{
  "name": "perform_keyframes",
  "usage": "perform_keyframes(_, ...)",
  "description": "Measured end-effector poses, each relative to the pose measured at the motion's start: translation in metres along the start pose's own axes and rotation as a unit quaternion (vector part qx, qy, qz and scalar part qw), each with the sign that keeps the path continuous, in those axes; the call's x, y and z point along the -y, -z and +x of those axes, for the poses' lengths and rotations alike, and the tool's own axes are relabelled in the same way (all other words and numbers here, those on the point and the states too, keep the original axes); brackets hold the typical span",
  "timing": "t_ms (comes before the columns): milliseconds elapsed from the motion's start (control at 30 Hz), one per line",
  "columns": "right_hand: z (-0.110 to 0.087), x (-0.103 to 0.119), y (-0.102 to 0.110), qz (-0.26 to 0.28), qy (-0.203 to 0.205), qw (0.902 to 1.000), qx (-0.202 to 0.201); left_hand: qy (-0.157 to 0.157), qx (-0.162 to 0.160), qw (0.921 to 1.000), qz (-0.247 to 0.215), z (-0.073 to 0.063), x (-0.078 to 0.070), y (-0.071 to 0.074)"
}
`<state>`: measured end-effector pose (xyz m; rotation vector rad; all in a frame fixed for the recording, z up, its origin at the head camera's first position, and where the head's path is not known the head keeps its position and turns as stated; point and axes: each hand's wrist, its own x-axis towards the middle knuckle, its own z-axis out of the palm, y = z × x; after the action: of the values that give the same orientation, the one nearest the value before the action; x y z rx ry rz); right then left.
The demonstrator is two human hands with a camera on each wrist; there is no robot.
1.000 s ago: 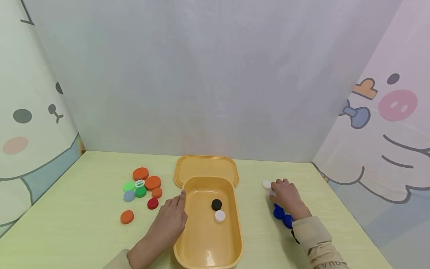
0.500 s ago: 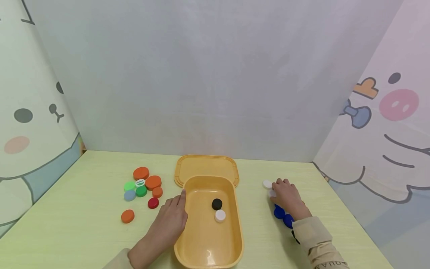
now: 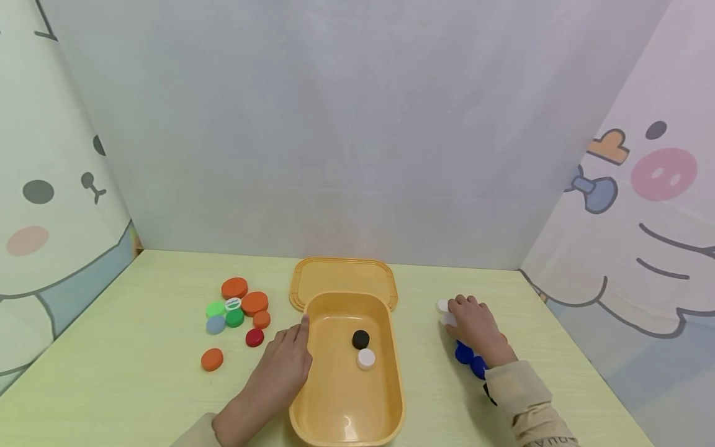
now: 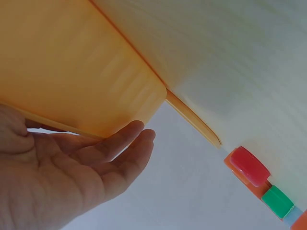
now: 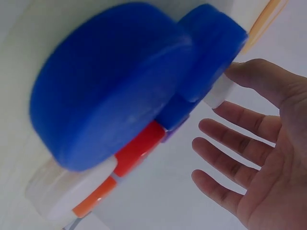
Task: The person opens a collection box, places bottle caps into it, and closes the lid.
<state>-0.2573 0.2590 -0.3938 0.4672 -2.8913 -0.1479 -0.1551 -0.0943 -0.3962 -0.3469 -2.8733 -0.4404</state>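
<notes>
My left hand (image 3: 282, 366) grips the left rim of a yellow plastic box (image 3: 349, 403); in the left wrist view its fingers (image 4: 127, 143) lie against the outer wall. A black bottle cap (image 3: 360, 339) and a white bottle cap (image 3: 365, 359) lie inside the box. At the right, my right hand (image 3: 473, 324) pinches another white cap (image 5: 220, 91) between thumb and index finger, its other fingers spread. Another white cap (image 3: 443, 305) lies just beyond the fingertips. Blue caps (image 3: 464, 352) sit beside and under the hand, partly hidden by it.
A yellow lid (image 3: 343, 276) lies flat behind the box. Several caps are grouped on the left, among them an orange cap (image 3: 234, 288), a green cap (image 3: 234, 318) and a red cap (image 3: 254, 337). A grey backdrop (image 3: 357, 136) closes off the table's far side.
My right hand has shifted slightly to the left with the white cap at its fingertips. The left hand and the box have stayed in place.
</notes>
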Motion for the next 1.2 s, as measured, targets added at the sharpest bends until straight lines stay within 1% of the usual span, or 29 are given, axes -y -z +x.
perform_keyframes(133, 0.001, 0.006, 0.006, 0.0, 0.001, 1.0, -0.006, 0.001, 0.001, 1.0, -0.001, 0.0, 0.0, 0.0)
perform_keyframes(233, 0.002, 0.013, 0.011, -0.004, 0.008, 0.9998, -0.019, 0.001, 0.002, 1.0, -0.001, 0.0, 0.0, 0.0)
perform_keyframes(533, 0.003, 0.042, 0.032, -0.023, 0.058, 0.9941, -0.088, 0.001, 0.006, 1.0, 0.002, 0.0, 0.0, 0.0)
perform_keyframes(700, 0.002, 0.06, 0.044, -0.035, 0.086, 0.9874, -0.128, -0.002, -0.001, 1.0, 0.003, 0.0, 0.0, 0.0)
perform_keyframes(767, 0.002, 0.067, 0.048, -0.038, 0.095, 0.9851, -0.138, -0.004, -0.006, 1.0, 0.003, 0.0, 0.0, 0.0)
perform_keyframes(900, 0.001, 0.08, 0.056, -0.038, 0.107, 0.9842, -0.136, -0.003, -0.005, 1.0, 0.001, 0.001, 0.0, 0.0)
perform_keyframes(1000, -0.001, 0.09, 0.06, -0.027, 0.116, 0.9844, -0.129, -0.002, 0.002, 1.0, 0.001, 0.0, 0.0, 0.001)
perform_keyframes(1200, -0.001, 0.109, 0.061, -0.005, 0.141, 0.9838, -0.111, 0.005, 0.011, 0.9999, -0.002, 0.0, -0.001, 0.001)
